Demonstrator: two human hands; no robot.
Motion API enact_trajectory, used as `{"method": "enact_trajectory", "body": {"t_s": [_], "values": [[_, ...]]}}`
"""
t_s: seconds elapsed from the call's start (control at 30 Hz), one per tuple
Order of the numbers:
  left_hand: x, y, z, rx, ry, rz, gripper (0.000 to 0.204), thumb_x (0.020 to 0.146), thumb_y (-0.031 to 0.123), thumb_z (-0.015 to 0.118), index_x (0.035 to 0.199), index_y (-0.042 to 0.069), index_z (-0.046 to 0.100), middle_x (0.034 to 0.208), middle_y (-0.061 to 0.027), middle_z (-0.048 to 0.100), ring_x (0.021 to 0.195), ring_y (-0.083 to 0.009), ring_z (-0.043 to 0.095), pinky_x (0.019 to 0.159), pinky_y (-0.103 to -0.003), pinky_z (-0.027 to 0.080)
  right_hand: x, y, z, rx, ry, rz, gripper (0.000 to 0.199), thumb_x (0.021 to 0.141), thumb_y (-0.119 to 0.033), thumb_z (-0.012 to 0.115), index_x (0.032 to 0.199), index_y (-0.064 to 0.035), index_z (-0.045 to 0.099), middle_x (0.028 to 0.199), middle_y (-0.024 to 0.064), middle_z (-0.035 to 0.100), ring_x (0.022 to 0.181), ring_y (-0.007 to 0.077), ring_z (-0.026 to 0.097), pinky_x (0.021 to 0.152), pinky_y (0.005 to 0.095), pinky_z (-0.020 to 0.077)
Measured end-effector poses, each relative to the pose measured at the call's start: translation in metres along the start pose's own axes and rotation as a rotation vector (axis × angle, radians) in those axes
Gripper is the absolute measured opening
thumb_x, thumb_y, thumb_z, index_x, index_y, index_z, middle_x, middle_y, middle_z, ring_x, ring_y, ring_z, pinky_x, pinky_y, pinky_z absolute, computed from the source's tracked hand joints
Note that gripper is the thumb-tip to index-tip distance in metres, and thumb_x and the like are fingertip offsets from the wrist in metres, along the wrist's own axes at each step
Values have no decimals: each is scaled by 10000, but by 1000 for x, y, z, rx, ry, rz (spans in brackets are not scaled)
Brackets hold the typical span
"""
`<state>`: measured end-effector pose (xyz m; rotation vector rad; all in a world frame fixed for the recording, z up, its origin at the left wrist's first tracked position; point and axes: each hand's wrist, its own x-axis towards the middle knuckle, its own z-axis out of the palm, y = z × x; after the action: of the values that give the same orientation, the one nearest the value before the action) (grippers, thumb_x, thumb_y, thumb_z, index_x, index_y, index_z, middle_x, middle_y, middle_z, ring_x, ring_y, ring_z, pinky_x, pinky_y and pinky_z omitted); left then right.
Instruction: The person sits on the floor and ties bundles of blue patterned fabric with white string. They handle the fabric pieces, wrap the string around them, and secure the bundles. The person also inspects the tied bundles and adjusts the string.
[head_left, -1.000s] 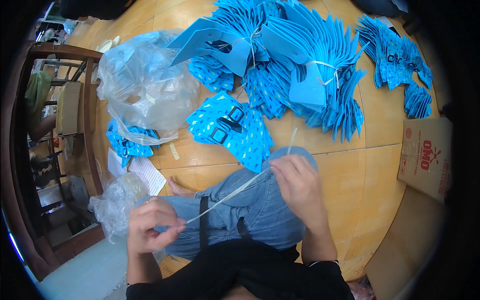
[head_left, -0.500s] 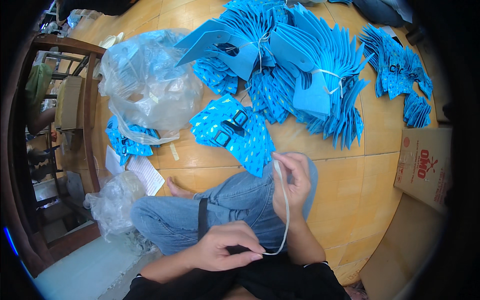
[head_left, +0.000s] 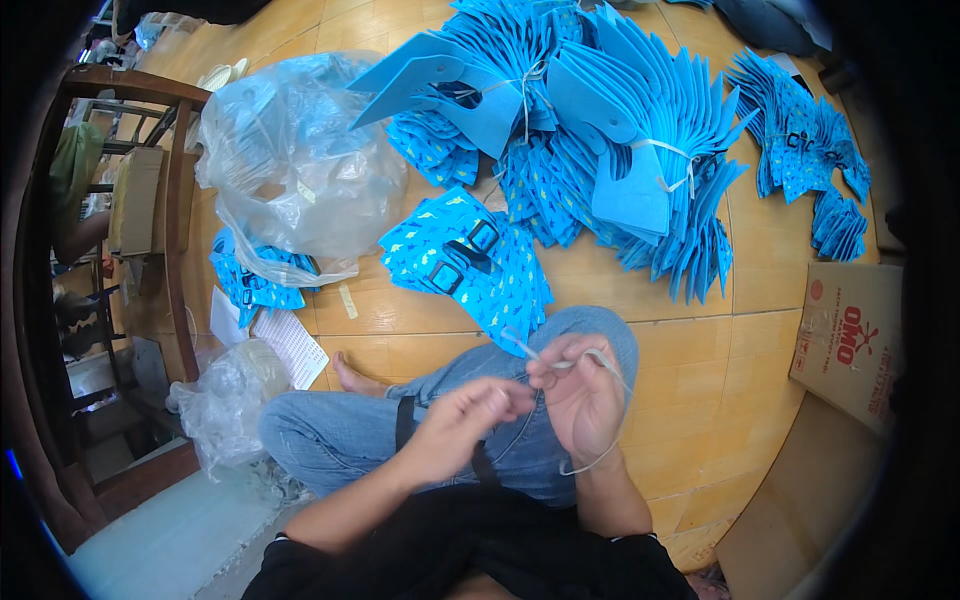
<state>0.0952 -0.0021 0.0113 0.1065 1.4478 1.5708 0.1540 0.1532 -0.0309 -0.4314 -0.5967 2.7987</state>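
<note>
A thin whitish strip (head_left: 619, 440) is pinched in the fingers of my right hand (head_left: 583, 400), above my right knee. One end sticks out to the left of the fingertips; the rest loops over the hand and hangs down by the wrist. Close beside it on the left is my left hand (head_left: 462, 418), its fingers blurred by motion, so whether they hold anything does not show. Just beyond my hands lies a fanned stack of blue patterned fabric pieces with black buckles (head_left: 465, 262). Behind it rise thick bundles of plain blue pieces (head_left: 640, 130), tied with whitish strips.
A clear plastic bag (head_left: 300, 170) lies at the far left, near a small blue patterned stack (head_left: 255, 275) and a printed sheet (head_left: 290, 347). Crumpled plastic (head_left: 230, 405) sits left of my knee. More blue bundles (head_left: 800, 140) and a cardboard box (head_left: 845, 340) stand at right.
My left hand has let go of the strip's lower end and moved up beside my right hand. The strip, earlier stretched between both hands, now loops loosely around the right one.
</note>
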Motion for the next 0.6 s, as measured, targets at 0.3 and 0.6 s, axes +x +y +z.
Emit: {"method": "enact_trajectory", "body": {"t_s": [0.3, 0.6], "values": [[27, 0, -13, -430, 166, -20, 281, 986, 246, 562, 1161, 32, 609, 1004, -54, 661, 834, -106, 606, 711, -264, 476, -12, -6, -11, -239, -44, 227, 169, 957, -132, 465, 997, 13, 542, 1040, 202, 615, 968, 308, 665, 809, 366, 568], [34, -6, -13, -831, 145, -160, 195, 971, 232, 585, 1078, 70, 609, 983, -48, 673, 789, -115, 625, 666, -254, 481, -19, -21, -21, -342, -114, 96, 155, 951, -51, 460, 1038, 26, 563, 1134, 214, 601, 1006, 296, 658, 854, 369, 546]]}}
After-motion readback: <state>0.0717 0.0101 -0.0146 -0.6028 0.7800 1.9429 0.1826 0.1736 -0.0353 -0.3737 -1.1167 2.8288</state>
